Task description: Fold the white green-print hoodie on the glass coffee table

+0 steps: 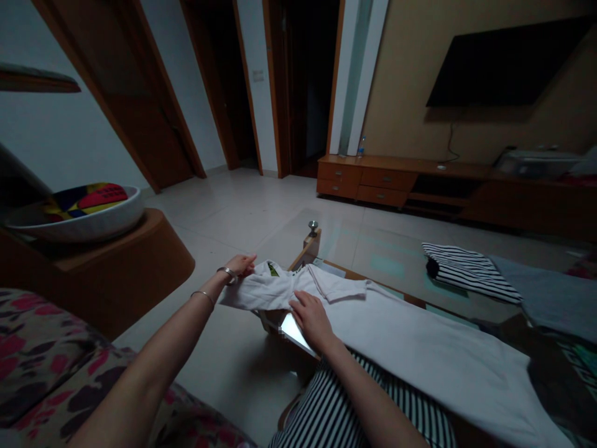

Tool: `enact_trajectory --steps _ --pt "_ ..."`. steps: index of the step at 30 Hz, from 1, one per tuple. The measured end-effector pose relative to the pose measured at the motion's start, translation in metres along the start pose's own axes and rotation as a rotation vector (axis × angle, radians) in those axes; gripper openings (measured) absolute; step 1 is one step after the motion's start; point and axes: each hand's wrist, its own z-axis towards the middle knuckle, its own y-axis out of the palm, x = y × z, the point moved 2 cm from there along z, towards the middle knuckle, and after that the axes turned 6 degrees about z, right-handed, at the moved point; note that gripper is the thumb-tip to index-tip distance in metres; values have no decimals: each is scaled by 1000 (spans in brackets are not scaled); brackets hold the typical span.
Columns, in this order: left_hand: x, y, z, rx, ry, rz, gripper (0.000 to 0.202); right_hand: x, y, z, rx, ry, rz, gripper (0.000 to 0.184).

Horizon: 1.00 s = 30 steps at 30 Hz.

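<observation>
**Two hands on one white T-shirt (420,348)**

Shirt lies spread over the edge of a glass-top coffee table (373,249), its long body hanging toward the person's lap, one sleeve folded across it. Left hand (239,266) sits at the far end of the cloth, fingers curled over the edge; pinch or mere contact, cannot tell. Two metal bangles (214,283) circle that wrist and forearm. Right hand (311,322) lies flat, palm down on the fabric, no closed grip. Black-and-white striped garment (469,272) and grey cloth (545,292) lie further along the table. Striped clothing (354,404) covers the lap. Floral sofa (41,354) sits left, beside a white bowl (77,218).
</observation>
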Motion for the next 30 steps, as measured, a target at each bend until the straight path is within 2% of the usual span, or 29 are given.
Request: enact_trajectory --steps 2,5,7,9,13,15,17,21,23,25,30 --pt "-14 -3 -9 -42 -55 48 45 0 1 0 -3 1 2 27" --pt "-23 5 -18 -176 -76 121 38 1 2 0 -3 2 5 28" --pt "-19 14 -16 -264 -29 159 31 0 2 0 -2 3 4 28" --pt "-8 18 -8 -279 36 158 28 0 2 0 -3 4 0 27" --pt "23 18 14 -140 233 187 37 -2 0 0 -4 3 -8 27" --pt "31 21 22 -52 307 252 36 -3 0 0 -5 1 -12 28" --pt "29 28 26 23 301 304 31 -2 0 0 -2 1 -15 30" --pt "10 41 26 146 229 363 26 -2 0 0 5 2 -17 29" --pt "0 37 24 177 190 373 33 -2 0 0 6 2 -16 28" --pt "-9 25 22 185 141 381 43 -2 1 0 6 3 -16 28" --pt "-32 -10 14 48 26 429 49 -2 2 0 9 12 -4 28"
